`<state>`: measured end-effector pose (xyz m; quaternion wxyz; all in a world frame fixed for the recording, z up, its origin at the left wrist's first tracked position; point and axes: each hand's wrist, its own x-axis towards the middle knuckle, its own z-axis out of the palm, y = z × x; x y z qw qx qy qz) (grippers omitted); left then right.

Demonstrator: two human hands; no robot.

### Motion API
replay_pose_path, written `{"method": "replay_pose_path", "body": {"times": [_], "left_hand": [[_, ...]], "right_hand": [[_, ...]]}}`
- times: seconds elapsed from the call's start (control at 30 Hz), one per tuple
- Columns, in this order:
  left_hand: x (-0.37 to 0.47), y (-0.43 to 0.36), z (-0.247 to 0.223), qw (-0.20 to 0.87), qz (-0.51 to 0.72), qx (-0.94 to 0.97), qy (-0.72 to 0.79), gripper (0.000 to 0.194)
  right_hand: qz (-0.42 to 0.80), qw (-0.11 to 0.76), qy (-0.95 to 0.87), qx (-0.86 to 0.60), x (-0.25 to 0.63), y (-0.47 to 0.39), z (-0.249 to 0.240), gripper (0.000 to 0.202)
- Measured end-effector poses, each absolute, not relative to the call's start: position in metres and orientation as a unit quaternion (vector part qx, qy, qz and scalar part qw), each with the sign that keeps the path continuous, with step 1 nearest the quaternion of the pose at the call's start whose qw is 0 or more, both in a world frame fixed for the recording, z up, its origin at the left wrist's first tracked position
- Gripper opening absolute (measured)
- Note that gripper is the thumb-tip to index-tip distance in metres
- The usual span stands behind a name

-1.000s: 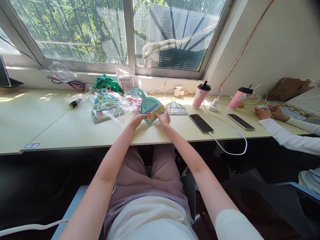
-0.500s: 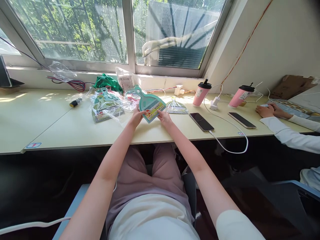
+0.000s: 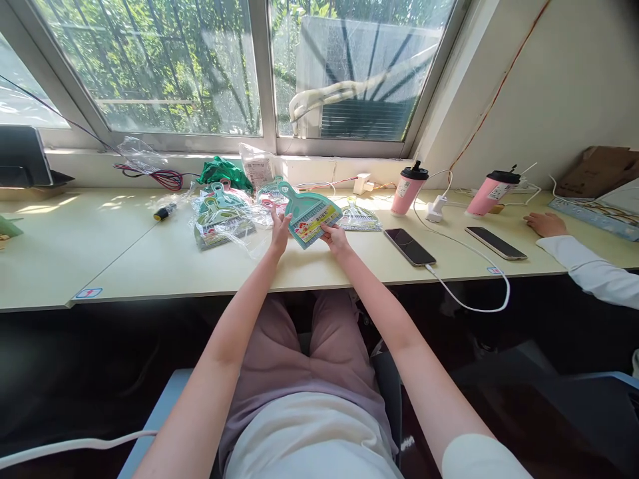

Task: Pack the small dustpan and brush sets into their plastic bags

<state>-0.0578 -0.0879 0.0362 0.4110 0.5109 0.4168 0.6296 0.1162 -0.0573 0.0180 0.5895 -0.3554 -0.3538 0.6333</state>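
mint-green plastic formed the body of the dustpan point(image 3: 303, 205), which we held above the pale tabletop point(image 3: 134, 256), near its front edge and between our two hands. we tilted it so that its looped handle pointed to the upper left and its wide edge sloped at the lower right; the yellow printed label point(image 3: 319, 221) was turned toward us.

we extended both bare forearms forward from the lower part of the view, so that they converged on the dustpan. our right hand point(image 3: 337, 239) grasped the lower right portion, with the thumb laid on the front face and the other fingers mostly hidden. our left hand point(image 3: 280, 233) stood upright at the left edge, wrist below, thumb beside the rim and fingers raised; we could not tell whether it gripped the part or merely rested against it.

to the left of our left hand, we had a pile of plastic-wrapped dustpans point(image 3: 223, 226). beyond our right hand lay one more wrapped dustpan point(image 3: 355, 218), with a charging phone point(image 3: 410, 247) to its right. at the far right, a co-worker's hand point(image 3: 546, 225) rested on the tabletop.
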Motion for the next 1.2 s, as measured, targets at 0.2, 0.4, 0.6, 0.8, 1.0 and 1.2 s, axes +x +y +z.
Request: {"method": "replay_pose_path", "body": {"times": [0.2,0.4,0.6,0.8,1.0,1.2], "left_hand": [[-0.072,-0.091,0.033,0.097,0.616,0.53,0.575,0.066],[-0.089,-0.101,0.038,0.038,0.347,0.57,0.744,0.062],[-0.117,-0.135,0.051,-0.135,0.213,0.637,0.728,0.067],[-0.141,-0.135,0.058,-0.158,0.123,0.655,0.729,0.029],[-0.142,-0.127,0.054,-0.191,0.14,0.664,0.709,0.033],[-0.133,-0.121,0.056,-0.197,0.261,0.691,0.644,0.045]], "right_hand": [[0.622,0.635,-0.3,-0.347,0.122,-0.056,0.019,0.016],[0.634,0.596,-0.319,-0.375,0.129,-0.068,0.024,0.019],[0.665,0.516,-0.375,-0.388,0.145,-0.1,0.027,0.012],[0.683,0.459,-0.391,-0.412,0.137,-0.12,0.032,0.013],[0.662,0.48,-0.362,-0.448,0.122,-0.119,0.025,0.015],[0.663,0.527,-0.351,-0.4,0.112,-0.128,0.021,0.013]]}}
